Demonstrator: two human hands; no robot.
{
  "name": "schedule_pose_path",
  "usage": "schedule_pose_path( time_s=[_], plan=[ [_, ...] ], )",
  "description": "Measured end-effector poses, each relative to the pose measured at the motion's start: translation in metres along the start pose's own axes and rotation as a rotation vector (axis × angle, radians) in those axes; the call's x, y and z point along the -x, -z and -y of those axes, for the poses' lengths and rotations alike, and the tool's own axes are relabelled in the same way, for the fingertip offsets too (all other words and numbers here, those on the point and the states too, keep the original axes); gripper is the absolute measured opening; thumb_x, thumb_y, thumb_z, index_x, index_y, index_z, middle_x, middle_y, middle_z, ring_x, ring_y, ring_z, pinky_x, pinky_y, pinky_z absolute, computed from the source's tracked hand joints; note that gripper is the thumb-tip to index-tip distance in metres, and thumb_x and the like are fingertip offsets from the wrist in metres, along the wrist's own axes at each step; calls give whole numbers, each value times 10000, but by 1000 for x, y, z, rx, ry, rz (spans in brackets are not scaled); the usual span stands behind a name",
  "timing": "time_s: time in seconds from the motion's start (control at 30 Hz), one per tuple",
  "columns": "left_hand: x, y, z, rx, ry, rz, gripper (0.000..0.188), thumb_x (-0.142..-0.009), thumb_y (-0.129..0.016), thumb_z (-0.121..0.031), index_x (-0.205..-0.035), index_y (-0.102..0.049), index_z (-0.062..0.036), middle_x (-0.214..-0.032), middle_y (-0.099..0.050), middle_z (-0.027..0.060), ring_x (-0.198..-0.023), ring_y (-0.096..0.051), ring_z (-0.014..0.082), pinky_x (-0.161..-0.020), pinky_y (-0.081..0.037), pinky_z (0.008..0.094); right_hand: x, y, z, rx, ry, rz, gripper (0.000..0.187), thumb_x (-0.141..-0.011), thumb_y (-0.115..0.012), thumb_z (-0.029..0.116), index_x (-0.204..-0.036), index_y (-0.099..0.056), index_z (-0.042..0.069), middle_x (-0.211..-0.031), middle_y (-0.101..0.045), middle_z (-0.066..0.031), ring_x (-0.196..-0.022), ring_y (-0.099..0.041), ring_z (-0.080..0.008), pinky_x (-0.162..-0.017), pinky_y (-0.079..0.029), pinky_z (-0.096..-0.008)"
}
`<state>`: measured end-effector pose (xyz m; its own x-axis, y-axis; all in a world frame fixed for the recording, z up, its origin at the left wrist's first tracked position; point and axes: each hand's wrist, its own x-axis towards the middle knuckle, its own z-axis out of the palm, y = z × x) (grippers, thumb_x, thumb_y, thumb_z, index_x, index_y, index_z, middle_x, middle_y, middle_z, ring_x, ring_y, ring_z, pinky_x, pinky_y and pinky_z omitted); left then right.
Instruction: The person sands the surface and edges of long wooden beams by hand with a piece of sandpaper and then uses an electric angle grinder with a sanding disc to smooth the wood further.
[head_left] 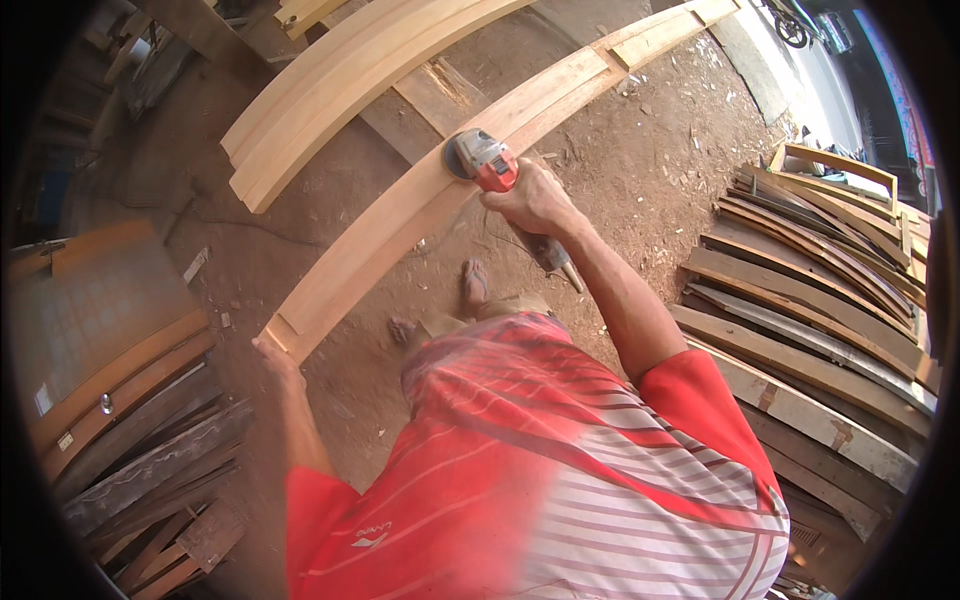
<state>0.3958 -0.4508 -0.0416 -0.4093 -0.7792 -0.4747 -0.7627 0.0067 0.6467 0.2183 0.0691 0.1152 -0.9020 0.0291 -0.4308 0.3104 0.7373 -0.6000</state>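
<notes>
The right hand [537, 203] is wrapped around the red body of an angle grinder [492, 176], its grip firm to the eye. Just ahead of that grip, the grinder's disc [456, 160] sits at the face of a long, curved timber board [385, 243]. The board runs from beyond the right hand's grip down to the left hand [278, 360], which is in contact with its near end; whether those fingers pinch it from below is hidden. Whether the disc is spinning cannot be told.

Principal risk: the tool is held in one hand, so a catch at the board's edge or a stepped recess could, in my judgement, kick it toward the right forearm. Tilting the disc would likely gouge the face.

Second risk: no clamp is seen near either grip. Should the left hand slacken, the board may turn or slide under the disc's drag.

Third risk: below and between the two grips, a foot [475, 283] in an open sandal stands on the dirt floor [590, 235], exposed to a dropped tool or board. Wood chips strewn right of the grinder grip could spoil footing.
</notes>
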Motion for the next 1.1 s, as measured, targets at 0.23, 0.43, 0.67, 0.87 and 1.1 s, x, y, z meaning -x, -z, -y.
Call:
schedule_pose_path(
  time_s=[0.23, 0.43, 0.67, 0.87, 1.1],
  plan=[
    [-1, -6, 12, 168, -8, -47, 994, -1041, -278, -754, -1599, -347, 66, -1648, -365, 281, -1511, -383, 411, -1247, -305, 484, 28, -46, 33, 108, 56, 78, 676, -748, -782, 431, -1161, -651, -88, -1010, -735, -273, -957, -738, -408, -869, -562, -453],
    [4, -1, 1, 103, 23, -33, 881, -1088, -302, -668, -1649, -266, 10, -1705, -283, 216, -1545, -336, 339, -1258, -282, 449, -34, 33, -24, -5, -104, -54, 538, -764, -769, 411, -974, -739, -83, -915, -759, -206, -855, -749, -275, -793, -601, -404],
    [-22, 9, 29, 223, 46, -91, 872, -1078, -343, -670, -1644, -298, -8, -1689, -312, 220, -1509, -401, 346, -1236, -333, 452, -88, 86, -48, -41, -126, -156, 518, -793, -780, 487, -848, -739, -26, -776, -693, -101, -709, -669, -179, -638, -529, -340],
    [-5, 3, 11, 198, 46, -25, 893, -1082, -350, -659, -1623, -301, 50, -1674, -341, 223, -1495, -421, 341, -1229, -345, 433, -39, -11, 8, 11, -30, -99, 485, -762, -777, 438, -807, -725, -42, -755, -709, -114, -719, -685, -193, -687, -547, -356],
    [-51, 4, 81, 668, -32, 298, 872, -1096, -322, -643, -1618, -291, 55, -1663, -332, 231, -1548, -314, 322, -1267, -271, 454, 54, -132, 109, 15, 131, 108, 557, -762, -772, 383, -949, -726, -141, -860, -746, -298, -843, -774, -382, -791, -603, -443]
  ],
)
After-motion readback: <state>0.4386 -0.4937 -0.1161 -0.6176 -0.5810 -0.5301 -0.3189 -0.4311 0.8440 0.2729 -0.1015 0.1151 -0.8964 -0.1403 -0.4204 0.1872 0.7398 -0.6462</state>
